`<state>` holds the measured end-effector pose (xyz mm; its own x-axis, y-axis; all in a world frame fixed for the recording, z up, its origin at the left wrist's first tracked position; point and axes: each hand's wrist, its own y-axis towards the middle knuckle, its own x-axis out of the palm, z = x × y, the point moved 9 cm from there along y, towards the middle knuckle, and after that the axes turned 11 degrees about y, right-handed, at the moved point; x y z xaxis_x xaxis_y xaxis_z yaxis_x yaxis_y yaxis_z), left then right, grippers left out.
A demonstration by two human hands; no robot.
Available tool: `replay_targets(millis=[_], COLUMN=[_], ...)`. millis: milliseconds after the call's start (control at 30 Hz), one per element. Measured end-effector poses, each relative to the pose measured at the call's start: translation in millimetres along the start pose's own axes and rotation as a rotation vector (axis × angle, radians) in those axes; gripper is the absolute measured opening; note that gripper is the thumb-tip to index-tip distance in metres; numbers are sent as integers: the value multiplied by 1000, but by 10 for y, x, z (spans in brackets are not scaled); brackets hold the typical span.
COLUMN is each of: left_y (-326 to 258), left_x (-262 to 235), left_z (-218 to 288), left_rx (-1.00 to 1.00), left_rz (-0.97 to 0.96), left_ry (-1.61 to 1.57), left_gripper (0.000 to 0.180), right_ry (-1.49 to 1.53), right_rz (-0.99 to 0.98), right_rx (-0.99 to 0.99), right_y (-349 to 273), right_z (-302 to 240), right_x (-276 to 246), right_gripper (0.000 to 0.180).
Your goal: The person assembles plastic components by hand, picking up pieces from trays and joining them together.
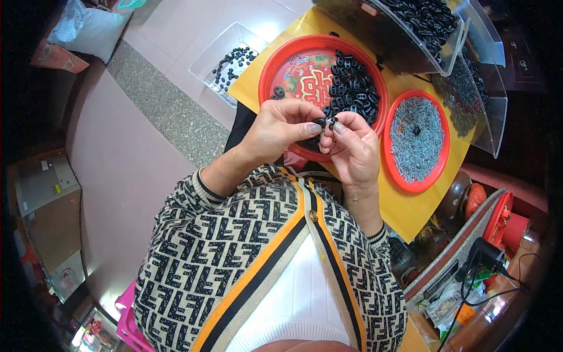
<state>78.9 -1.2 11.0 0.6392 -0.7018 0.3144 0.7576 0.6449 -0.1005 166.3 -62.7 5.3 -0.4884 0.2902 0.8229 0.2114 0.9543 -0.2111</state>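
- Assembly step, seemingly: left hand pinches a small black part; right hand pinches a tiny metal piece against it.
- Next likely calls for precise alignment.

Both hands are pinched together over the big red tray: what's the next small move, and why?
Probably press the two pieces together: the left hand pinches a small black part right against the small metal piece in the right hand, above the red tray.

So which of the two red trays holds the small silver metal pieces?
The smaller red tray on the right; the larger red tray, with a printed centre, holds black parts instead.
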Motion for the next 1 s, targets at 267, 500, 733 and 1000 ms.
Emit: replay_targets(millis=[267,500,733,1000], left_y=[-2,-13,-42,-54], left_x=[-4,-21,-128,-118], left_z=[11,-14,-2,-188], left_rx=[37,4,21,-125], left_rz=[10,18,172,50], left_ry=[67,111,1,-361], left_gripper=[15,14,13,20], right_ry=[-301,-403,-362,-480], right_rz=[91,111,80,130], right_rx=[-209,-207,-163,-162], right_y=[-6,-40,-38,-67], right_z=[-142,-113,-33,-122], right_x=[6,53,87,19], right_gripper=[9,9,9,8])
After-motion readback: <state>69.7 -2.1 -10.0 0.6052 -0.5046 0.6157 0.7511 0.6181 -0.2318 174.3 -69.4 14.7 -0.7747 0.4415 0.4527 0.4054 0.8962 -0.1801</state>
